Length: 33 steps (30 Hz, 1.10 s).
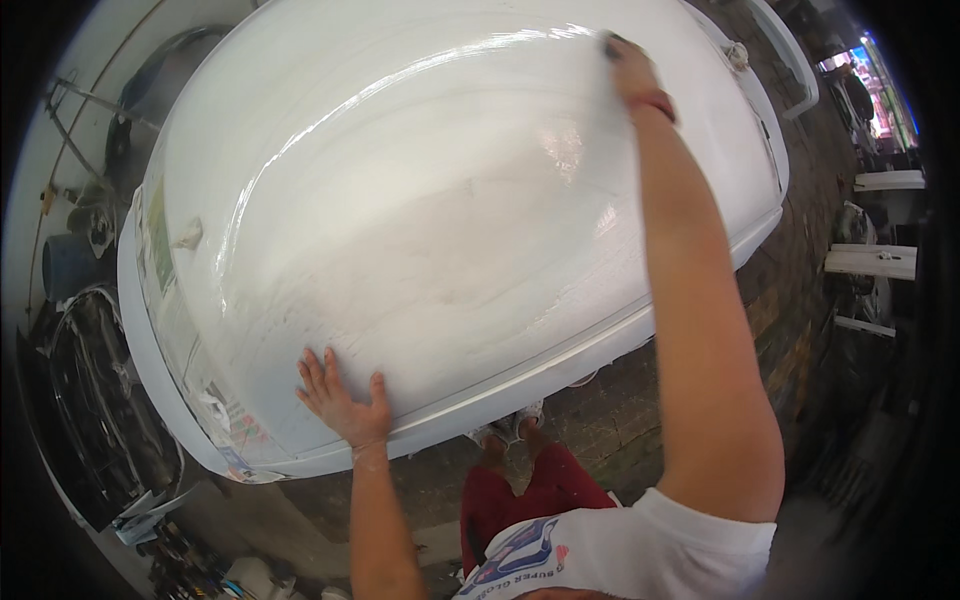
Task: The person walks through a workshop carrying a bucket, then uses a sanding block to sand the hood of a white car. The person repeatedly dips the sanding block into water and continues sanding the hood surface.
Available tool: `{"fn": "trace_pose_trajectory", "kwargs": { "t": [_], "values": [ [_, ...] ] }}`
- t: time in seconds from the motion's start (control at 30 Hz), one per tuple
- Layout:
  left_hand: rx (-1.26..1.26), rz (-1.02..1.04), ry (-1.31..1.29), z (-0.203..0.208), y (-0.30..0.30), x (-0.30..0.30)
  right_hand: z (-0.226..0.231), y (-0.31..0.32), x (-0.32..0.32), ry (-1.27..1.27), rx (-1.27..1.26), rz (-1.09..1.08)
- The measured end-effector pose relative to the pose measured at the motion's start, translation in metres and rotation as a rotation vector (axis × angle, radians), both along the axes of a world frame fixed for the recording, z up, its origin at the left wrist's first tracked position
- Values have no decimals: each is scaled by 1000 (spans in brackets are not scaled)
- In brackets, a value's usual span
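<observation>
the white panel (420,190) is lying beneath both hands, shining along a far arc, looking smudged mid-surface; rubbing is seemingly only partway. the right hand (634,72) is gripping a dark pad (612,45); the left hand (345,402), well apart, is resting flat and splayed.

A pale wall (195,14) stands left, the floor (622,412) brownish, bright light (882,92) upper right.

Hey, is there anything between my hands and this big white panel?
At your right hand, yes: a small dark object shows under its fingers, too blurred to identify. Your left hand lies spread on the white panel by its near edge, with nothing visible in between.
</observation>
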State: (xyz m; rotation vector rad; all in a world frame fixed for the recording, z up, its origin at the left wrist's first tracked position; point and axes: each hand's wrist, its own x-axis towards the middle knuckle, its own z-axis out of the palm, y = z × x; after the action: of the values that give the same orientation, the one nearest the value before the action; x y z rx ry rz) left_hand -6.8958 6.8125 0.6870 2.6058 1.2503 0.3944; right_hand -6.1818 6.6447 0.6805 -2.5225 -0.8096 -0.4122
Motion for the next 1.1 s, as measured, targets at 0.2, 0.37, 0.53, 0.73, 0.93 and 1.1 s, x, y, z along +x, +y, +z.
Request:
{"fn": "trace_pose_trajectory", "kwargs": {
  "t": [0.2,0.37,0.53,0.73,0.93,1.1],
  "values": [
    [50,-20,3,0,-6,-1,-20,-204,-41,4,-3,-245],
    [65,-20,6,6,-10,7,-11,-96,-202,-32,187,77],
    [62,17,-9,3,-13,6,12,31,-453,242,229,592],
    [83,0,-24,7,-16,3,25,-80,-416,158,108,550],
    [54,-19,-66,3,-22,11,10,-285,-204,-16,-46,-310],
    [77,-32,-81,1,-18,1,0,-214,-293,-15,-45,-296]
  ]
}}
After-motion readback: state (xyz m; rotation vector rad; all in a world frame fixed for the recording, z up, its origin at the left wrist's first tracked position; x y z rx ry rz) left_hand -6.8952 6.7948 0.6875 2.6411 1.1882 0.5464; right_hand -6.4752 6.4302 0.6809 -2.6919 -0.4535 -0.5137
